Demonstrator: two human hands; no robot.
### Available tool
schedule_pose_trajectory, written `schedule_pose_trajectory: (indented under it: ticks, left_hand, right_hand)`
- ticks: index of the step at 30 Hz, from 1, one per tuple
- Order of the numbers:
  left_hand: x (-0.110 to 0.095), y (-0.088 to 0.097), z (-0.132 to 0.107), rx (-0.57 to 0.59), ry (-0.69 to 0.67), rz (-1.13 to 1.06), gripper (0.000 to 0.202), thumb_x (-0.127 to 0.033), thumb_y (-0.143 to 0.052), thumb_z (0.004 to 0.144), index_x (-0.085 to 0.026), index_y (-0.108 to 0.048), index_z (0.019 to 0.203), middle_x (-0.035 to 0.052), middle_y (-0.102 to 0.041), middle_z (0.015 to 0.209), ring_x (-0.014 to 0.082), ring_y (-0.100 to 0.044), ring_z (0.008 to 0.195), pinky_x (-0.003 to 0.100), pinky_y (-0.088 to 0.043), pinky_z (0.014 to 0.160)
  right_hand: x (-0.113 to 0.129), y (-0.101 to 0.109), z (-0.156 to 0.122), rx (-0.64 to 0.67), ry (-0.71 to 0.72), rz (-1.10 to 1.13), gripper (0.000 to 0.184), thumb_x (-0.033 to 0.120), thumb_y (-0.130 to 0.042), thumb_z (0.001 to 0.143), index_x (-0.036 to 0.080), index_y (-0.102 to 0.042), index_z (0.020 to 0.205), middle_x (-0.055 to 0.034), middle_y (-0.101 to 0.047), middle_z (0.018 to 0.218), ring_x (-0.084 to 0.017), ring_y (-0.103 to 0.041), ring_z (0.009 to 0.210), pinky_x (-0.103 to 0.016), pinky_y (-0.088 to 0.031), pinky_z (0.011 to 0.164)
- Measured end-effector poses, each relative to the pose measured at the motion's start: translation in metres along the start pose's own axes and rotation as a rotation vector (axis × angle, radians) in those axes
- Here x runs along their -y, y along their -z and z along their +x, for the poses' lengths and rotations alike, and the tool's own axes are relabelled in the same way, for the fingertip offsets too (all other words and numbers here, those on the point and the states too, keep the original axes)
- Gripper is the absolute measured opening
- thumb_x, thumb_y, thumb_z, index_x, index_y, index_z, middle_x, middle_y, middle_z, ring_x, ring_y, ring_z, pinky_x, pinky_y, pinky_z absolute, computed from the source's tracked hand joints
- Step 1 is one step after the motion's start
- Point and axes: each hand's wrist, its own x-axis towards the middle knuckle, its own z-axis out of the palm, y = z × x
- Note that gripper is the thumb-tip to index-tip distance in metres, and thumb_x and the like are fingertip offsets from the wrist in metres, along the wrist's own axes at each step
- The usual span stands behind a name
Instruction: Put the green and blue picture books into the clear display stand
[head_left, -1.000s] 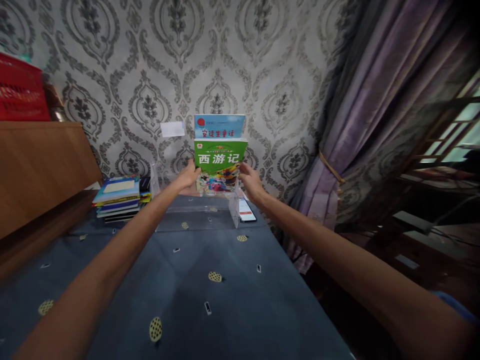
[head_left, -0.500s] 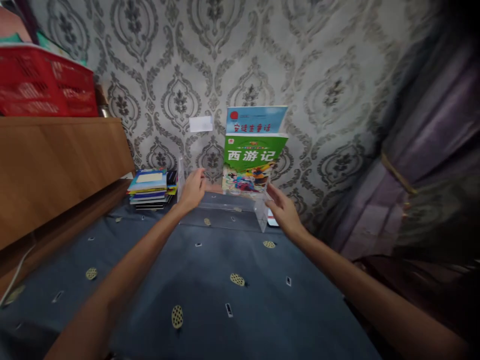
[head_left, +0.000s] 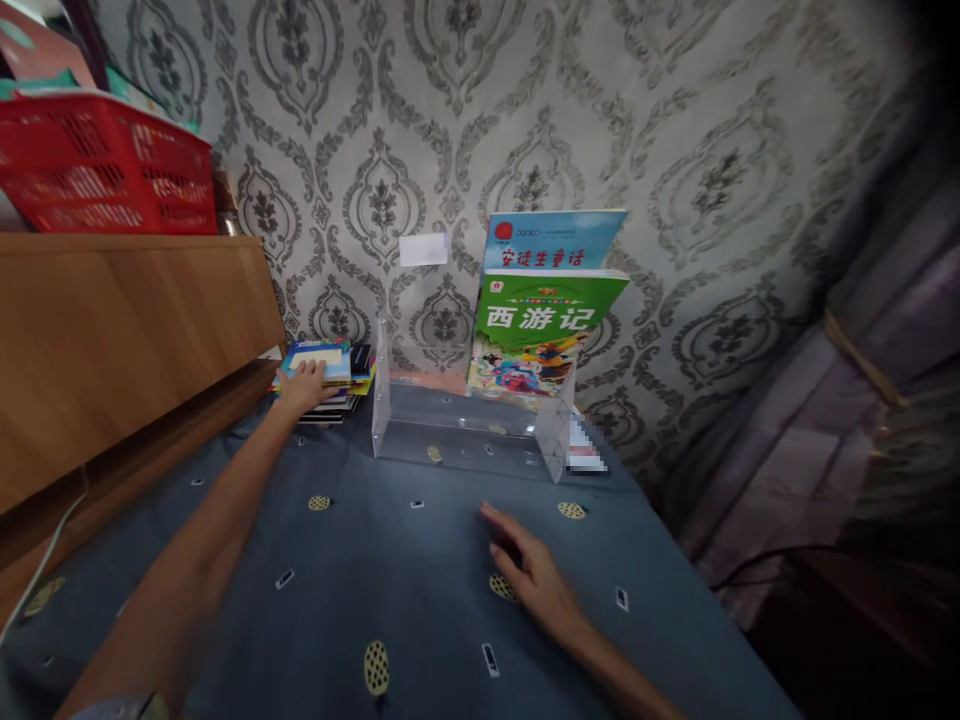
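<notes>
My left hand point(head_left: 301, 388) reaches to the stack of books point(head_left: 337, 402) at the left, its fingers spread over the near edge of the top book point(head_left: 336, 362), a blue one with a pale panel. Its thumb is hard to make out. Over the cloth, in front of the clear acrylic book stand point(head_left: 463, 460), hovers my right hand point(head_left: 544, 580), open and holding nothing. Two books lean upright in the right part of the stand: a green one point(head_left: 529, 320) in front and a taller blue one point(head_left: 559, 235) behind it.
A dark blue patterned cloth point(head_left: 420, 600) covers the table. Left of it stands a wooden cabinet point(head_left: 135, 340) with a red plastic basket point(head_left: 112, 165) on top. A flat, pixelated item point(head_left: 585, 448) lies right of the stand. Curtains point(head_left: 810, 400) hang at the right.
My left hand has gone from the stand's left side to the book stack. My right hand has drawn back from the stand's right side toward me. The view has shifted slightly.
</notes>
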Motion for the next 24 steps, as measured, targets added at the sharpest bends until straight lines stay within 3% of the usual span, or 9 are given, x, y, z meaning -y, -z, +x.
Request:
schedule_pose_trajectory:
  ticks: [3,6,10,13,24]
  left_hand:
    - [0.003,0.000,-0.003,-0.031,-0.035,0.031,0.048,-0.035,-0.037,0.100,-0.017,-0.041,0.144,0.0209,-0.047,0.148,0.0358,-0.042,0.138,0.071,-0.030,0.106]
    - [0.003,0.002,-0.008,-0.056,-0.071,0.074,0.040,-0.024,-0.034,0.099,-0.014,-0.047,0.136,0.0207,-0.056,0.137,0.0342,-0.051,0.127,0.066,-0.034,0.105]
    - [0.002,0.006,-0.018,-0.057,-0.092,0.108,0.043,-0.007,-0.031,0.093,-0.007,-0.048,0.133,0.0241,-0.059,0.129,0.0321,-0.055,0.121,0.052,-0.042,0.101]
    - [-0.001,0.007,-0.029,-0.056,-0.098,0.137,0.045,-0.005,-0.031,0.092,-0.003,-0.048,0.133,0.0264,-0.059,0.125,0.0326,-0.057,0.117,0.046,-0.046,0.095]
    - [-0.016,-0.003,-0.112,-0.016,-0.122,0.190,0.045,-0.006,-0.040,0.090,-0.002,-0.049,0.134,0.0295,-0.059,0.119,0.0343,-0.063,0.109,0.041,-0.054,0.084]
  right_hand:
    - [-0.004,-0.004,-0.004,-0.007,-0.008,-0.007,0.042,0.039,-0.053,0.088,0.025,-0.067,0.125,-0.0113,-0.060,0.140,-0.030,-0.055,0.132,-0.056,-0.040,0.113]
    - [-0.002,-0.002,-0.006,-0.004,-0.012,-0.006,0.038,0.041,-0.051,0.090,0.024,-0.071,0.117,-0.0126,-0.061,0.138,-0.031,-0.056,0.130,-0.057,-0.040,0.112]
    - [0.001,-0.001,-0.005,0.017,-0.004,-0.023,0.035,0.041,-0.050,0.090,0.025,-0.074,0.110,-0.0123,-0.062,0.137,-0.031,-0.057,0.128,-0.056,-0.042,0.110]
    - [0.000,-0.002,-0.004,0.002,0.002,-0.026,0.034,0.041,-0.050,0.089,0.024,-0.075,0.106,-0.0128,-0.063,0.136,-0.031,-0.059,0.126,-0.056,-0.043,0.109]
    - [0.002,0.000,-0.001,0.045,0.030,-0.024,0.033,0.038,-0.051,0.088,0.024,-0.076,0.104,-0.0125,-0.064,0.133,-0.031,-0.060,0.123,-0.054,-0.046,0.105]
